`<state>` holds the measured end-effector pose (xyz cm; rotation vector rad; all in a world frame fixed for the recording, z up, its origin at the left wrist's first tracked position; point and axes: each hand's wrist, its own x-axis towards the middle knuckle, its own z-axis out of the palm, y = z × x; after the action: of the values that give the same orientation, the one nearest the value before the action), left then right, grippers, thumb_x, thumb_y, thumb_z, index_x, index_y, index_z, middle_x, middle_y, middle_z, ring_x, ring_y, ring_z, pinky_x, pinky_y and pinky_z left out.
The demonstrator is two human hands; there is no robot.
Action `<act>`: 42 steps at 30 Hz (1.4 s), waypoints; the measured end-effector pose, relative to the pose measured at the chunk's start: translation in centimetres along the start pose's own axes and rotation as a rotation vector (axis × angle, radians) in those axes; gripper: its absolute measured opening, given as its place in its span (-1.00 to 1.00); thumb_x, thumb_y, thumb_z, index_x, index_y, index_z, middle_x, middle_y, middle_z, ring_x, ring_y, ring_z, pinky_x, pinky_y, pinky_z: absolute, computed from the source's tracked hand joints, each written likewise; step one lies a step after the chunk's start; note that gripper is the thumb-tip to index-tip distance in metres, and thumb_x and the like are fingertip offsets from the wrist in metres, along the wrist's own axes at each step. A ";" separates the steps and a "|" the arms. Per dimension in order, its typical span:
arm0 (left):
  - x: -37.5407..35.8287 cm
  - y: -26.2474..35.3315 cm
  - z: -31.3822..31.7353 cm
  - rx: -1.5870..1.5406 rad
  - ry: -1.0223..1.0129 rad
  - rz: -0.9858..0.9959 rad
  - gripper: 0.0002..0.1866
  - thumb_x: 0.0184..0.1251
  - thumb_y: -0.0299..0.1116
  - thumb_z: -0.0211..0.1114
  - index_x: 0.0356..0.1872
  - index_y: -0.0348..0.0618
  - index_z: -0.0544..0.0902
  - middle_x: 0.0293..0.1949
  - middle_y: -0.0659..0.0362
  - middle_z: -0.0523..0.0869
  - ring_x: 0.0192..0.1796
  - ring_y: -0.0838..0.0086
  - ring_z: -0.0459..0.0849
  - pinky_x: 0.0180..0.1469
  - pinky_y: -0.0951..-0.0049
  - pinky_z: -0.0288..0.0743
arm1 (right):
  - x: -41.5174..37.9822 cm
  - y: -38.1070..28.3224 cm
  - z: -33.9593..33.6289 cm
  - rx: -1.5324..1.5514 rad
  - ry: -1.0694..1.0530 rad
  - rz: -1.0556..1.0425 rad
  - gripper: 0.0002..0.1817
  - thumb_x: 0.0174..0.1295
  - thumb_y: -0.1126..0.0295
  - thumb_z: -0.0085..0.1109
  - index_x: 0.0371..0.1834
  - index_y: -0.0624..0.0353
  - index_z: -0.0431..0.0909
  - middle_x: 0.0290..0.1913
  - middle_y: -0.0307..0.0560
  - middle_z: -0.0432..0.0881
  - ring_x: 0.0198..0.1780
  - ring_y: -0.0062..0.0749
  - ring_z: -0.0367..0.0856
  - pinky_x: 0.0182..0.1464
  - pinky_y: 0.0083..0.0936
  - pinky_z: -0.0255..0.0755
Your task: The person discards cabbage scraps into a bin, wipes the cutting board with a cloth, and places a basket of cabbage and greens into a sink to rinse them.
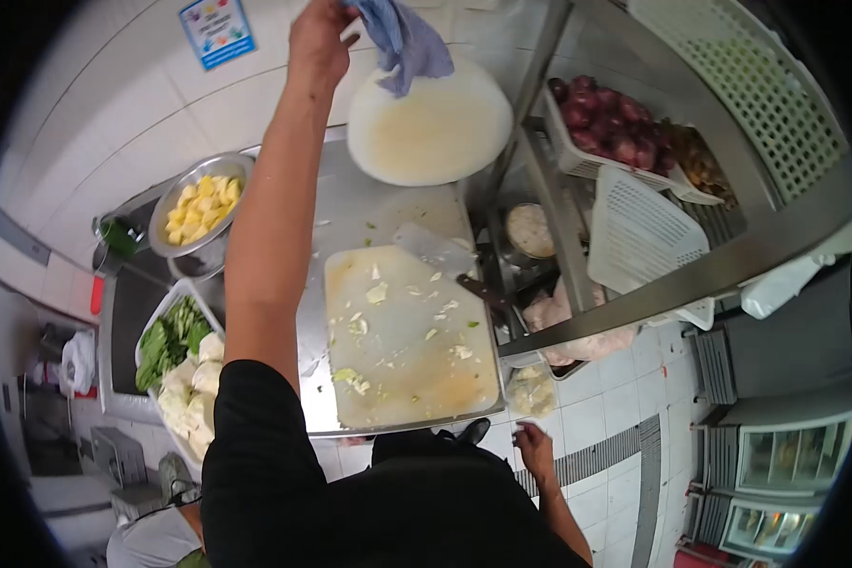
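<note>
My left hand (320, 45) is raised at the top, its fingers closed on a blue cloth (405, 45). The cloth hangs in front of an upright round white board (435, 128) by the tiled wall. Below, a rectangular cutting board (412, 336) lies on the steel counter (336, 213), littered with pale and green vegetable scraps. A knife (483, 289) with a dark handle lies at that board's right edge. My right hand (537, 452) hangs low at the right, below the counter edge and near a bag of pale food (530, 390), fingers loosely apart with nothing visible in them.
At the left are a metal bowl of yellow chunks (202, 210) and a white tray of greens and cauliflower (185, 374). A steel rack (634, 308) at the right holds a basket of red onions (611, 123). A person (156, 540) is at the lower left.
</note>
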<state>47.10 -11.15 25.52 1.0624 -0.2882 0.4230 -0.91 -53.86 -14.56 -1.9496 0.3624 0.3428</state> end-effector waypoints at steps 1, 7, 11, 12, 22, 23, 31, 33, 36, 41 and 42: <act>-0.3 2.0 -0.7 -0.084 -0.075 0.088 -0.75 0.31 -0.11 0.00 -0.58 0.16 0.37 -0.49 0.37 0.50 -0.29 0.52 0.46 -0.15 0.27 0.32 | 1.4 -3.2 0.7 0.025 -0.002 -0.003 -0.73 0.28 0.40 0.04 -0.01 0.29 0.52 -0.37 -0.13 0.63 -0.34 -0.52 0.58 -0.22 -0.58 0.48; -9.8 8.4 -5.1 -0.135 0.088 -0.019 -0.68 0.40 -0.20 -0.07 -0.05 -0.20 0.49 -0.10 0.15 0.61 0.01 0.34 0.52 0.17 0.30 0.32 | 7.9 -15.8 3.5 -0.117 -0.053 -0.372 -0.74 0.21 0.38 0.14 -0.09 0.27 0.57 -0.32 0.03 0.66 -0.34 -0.34 0.62 -0.25 -0.51 0.46; -18.1 2.7 -13.6 -0.028 0.300 -0.083 -0.72 0.40 -0.21 -0.02 -0.12 -0.19 0.53 -0.15 0.12 0.62 -0.06 0.33 0.57 0.10 0.33 0.40 | 10.4 -21.6 4.0 -0.237 -0.050 -0.457 -0.72 0.19 0.38 0.13 -0.06 0.25 0.56 -0.22 0.05 0.64 -0.24 -0.20 0.62 -0.16 -0.42 0.48; -20.9 0.5 -15.8 0.159 0.405 -0.047 -0.73 0.39 -0.21 0.00 -0.17 -0.18 0.54 -0.16 0.10 0.62 -0.08 0.31 0.58 0.07 0.32 0.42 | 11.6 -21.9 4.1 -0.394 0.026 -0.543 -0.67 0.17 0.38 0.12 0.00 0.23 0.53 -0.11 0.06 0.60 -0.14 -0.14 0.58 -0.07 -0.36 0.45; -32.5 -15.4 -25.6 1.824 0.279 -0.479 -0.53 0.07 -0.19 0.25 0.07 -0.04 0.55 0.03 -0.17 0.49 -0.01 -0.08 0.51 -0.01 0.09 0.48 | 21.6 -21.9 7.0 -0.999 0.105 -0.522 -0.49 -0.01 0.40 0.19 0.09 0.20 0.43 0.04 0.09 0.43 0.09 0.03 0.45 0.13 -0.18 0.32; -31.5 -16.6 -26.7 1.812 0.308 -0.423 -0.53 0.06 -0.21 0.24 0.07 -0.04 0.55 0.03 -0.19 0.49 -0.01 -0.12 0.50 -0.02 0.07 0.48 | 22.1 -22.2 7.1 -1.001 0.101 -0.516 -0.49 -0.01 0.40 0.19 0.09 0.20 0.43 0.04 0.09 0.43 0.09 0.03 0.45 0.13 -0.18 0.32; -26.2 -19.9 -25.7 1.930 0.199 -0.263 -0.69 0.08 -0.41 0.15 -0.13 -0.30 0.54 -0.11 -0.15 0.55 -0.17 -0.06 0.60 -0.10 0.03 0.49 | 19.3 -21.5 6.4 -0.833 -0.043 -0.208 -0.58 -0.11 0.31 0.24 -0.12 0.17 0.46 -0.15 0.12 0.56 -0.12 0.05 0.57 -0.07 -0.18 0.46; -24.6 -21.2 -26.2 1.994 0.116 -0.258 -0.72 0.07 -0.42 0.15 -0.18 -0.32 0.53 -0.14 -0.14 0.56 -0.21 -0.04 0.62 -0.11 0.04 0.50 | 16.3 -20.7 5.3 -0.736 -0.029 -0.146 -0.57 -0.11 0.30 0.24 -0.12 0.16 0.45 -0.17 0.14 0.57 -0.13 0.05 0.58 -0.09 -0.18 0.46; -21.6 -23.9 -25.3 1.965 0.132 -0.337 -0.74 0.06 -0.45 0.16 -0.20 -0.32 0.51 -0.19 -0.14 0.55 -0.26 0.01 0.64 -0.21 0.12 0.55 | 11.2 -18.7 3.3 -0.552 -0.020 -0.148 -0.57 -0.12 0.29 0.24 -0.12 0.15 0.44 -0.22 0.16 0.60 -0.18 0.05 0.60 -0.14 -0.17 0.45; -19.3 -33.3 -18.4 1.840 -0.104 -0.119 -0.76 0.02 -0.49 0.18 -0.24 -0.32 0.51 -0.24 -0.15 0.53 -0.30 0.02 0.64 -0.33 0.19 0.58 | 4.0 -15.7 1.1 -0.322 -0.018 0.074 -0.60 -0.10 0.36 0.30 -0.19 0.26 0.42 -0.45 -0.02 0.59 -0.43 -0.37 0.60 -0.36 -0.46 0.45; -19.3 -34.7 -15.1 1.777 -0.087 -0.135 -0.76 0.01 -0.49 0.19 -0.25 -0.30 0.51 -0.27 -0.14 0.53 -0.30 0.02 0.64 -0.32 0.19 0.58 | 3.0 -15.0 0.9 -0.320 0.000 0.086 -0.60 -0.10 0.36 0.30 -0.19 0.26 0.42 -0.45 -0.02 0.59 -0.43 -0.37 0.60 -0.36 -0.46 0.45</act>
<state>46.66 -16.08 -16.71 2.8153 0.1945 0.4693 7.79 -47.62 -3.55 -2.2510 0.4117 0.4798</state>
